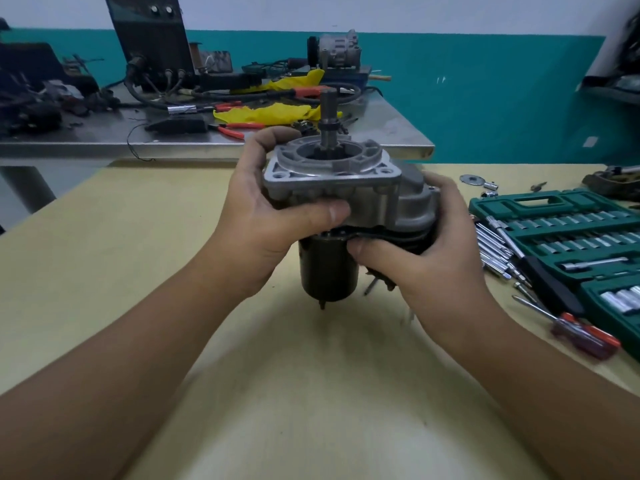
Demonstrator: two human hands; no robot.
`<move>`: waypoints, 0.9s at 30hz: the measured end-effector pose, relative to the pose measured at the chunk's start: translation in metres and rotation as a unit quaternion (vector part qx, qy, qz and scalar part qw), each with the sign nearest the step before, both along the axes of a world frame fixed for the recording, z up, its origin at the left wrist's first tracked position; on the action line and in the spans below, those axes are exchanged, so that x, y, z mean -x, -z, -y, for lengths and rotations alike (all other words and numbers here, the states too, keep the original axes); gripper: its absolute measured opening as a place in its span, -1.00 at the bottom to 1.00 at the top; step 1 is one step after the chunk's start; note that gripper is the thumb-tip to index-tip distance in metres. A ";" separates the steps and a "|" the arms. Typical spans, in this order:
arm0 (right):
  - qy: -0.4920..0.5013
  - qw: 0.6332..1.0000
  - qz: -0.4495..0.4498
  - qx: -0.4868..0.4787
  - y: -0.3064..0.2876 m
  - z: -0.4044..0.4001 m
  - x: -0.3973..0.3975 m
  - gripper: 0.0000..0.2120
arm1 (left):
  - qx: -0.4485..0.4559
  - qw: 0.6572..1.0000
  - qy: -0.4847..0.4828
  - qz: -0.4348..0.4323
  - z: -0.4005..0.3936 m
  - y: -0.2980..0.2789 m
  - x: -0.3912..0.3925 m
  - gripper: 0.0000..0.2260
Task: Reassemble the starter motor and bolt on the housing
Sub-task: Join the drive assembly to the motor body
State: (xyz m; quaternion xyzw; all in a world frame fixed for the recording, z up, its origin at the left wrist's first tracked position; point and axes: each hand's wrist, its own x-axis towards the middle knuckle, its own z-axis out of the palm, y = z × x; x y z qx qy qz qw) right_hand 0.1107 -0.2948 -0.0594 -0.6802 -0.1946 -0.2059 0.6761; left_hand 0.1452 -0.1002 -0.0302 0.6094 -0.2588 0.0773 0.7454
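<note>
A starter motor stands upright over the yellow table (138,258). Its black cylindrical body (327,268) is below, and a grey aluminium housing (346,174) sits on top with a steel shaft (328,114) sticking up through its round opening. My left hand (266,209) grips the housing's left side, thumb across its front and fingers over the far rim. My right hand (426,247) grips the right side, thumb at the black seam under the housing, fingers round the back. A thin stud pokes out below the body. The right side of the motor is hidden behind my right hand.
An open green socket set (568,233) lies at the right with loose bits and a red-handled screwdriver (585,336) in front of it. A washer and small sockets (481,183) lie further back. A steel bench (394,129) behind carries pliers, cables, a yellow cloth and other motor parts.
</note>
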 end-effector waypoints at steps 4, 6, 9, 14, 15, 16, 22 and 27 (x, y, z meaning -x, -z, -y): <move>-0.099 0.994 0.010 -0.038 -0.005 -0.005 0.004 -0.53 | 0.000 0.999 -0.048 0.013 0.006 0.001 0.004 -0.27; -0.079 0.995 -0.003 -0.066 -0.009 -0.010 0.003 -0.73 | 0.001 0.998 -0.056 0.012 0.011 0.001 0.005 -0.25; -0.019 0.998 0.028 -0.054 -0.010 -0.015 0.001 -0.74 | 0.009 0.998 -0.051 0.020 0.014 0.001 0.005 -0.27; -0.056 0.997 0.046 -0.028 -0.007 -0.010 -0.003 -0.72 | 0.007 0.999 -0.027 0.022 0.006 0.005 0.003 -0.25; -0.073 0.996 0.040 -0.038 -0.007 -0.009 -0.005 -0.72 | 0.004 1.000 -0.021 0.023 0.004 0.007 0.002 -0.25; -0.088 0.994 0.032 -0.050 -0.007 -0.009 -0.006 -0.73 | 0.001 1.000 -0.016 0.022 0.002 0.008 0.001 -0.25; -0.095 0.992 0.002 -0.079 -0.003 -0.002 -0.009 -0.71 | -0.039 0.997 -0.022 0.060 0.003 0.010 -0.004 -0.20; -0.026 0.994 0.016 -0.106 -0.007 -0.012 -0.006 -0.52 | -0.055 0.995 -0.010 0.083 0.008 0.009 -0.001 -0.18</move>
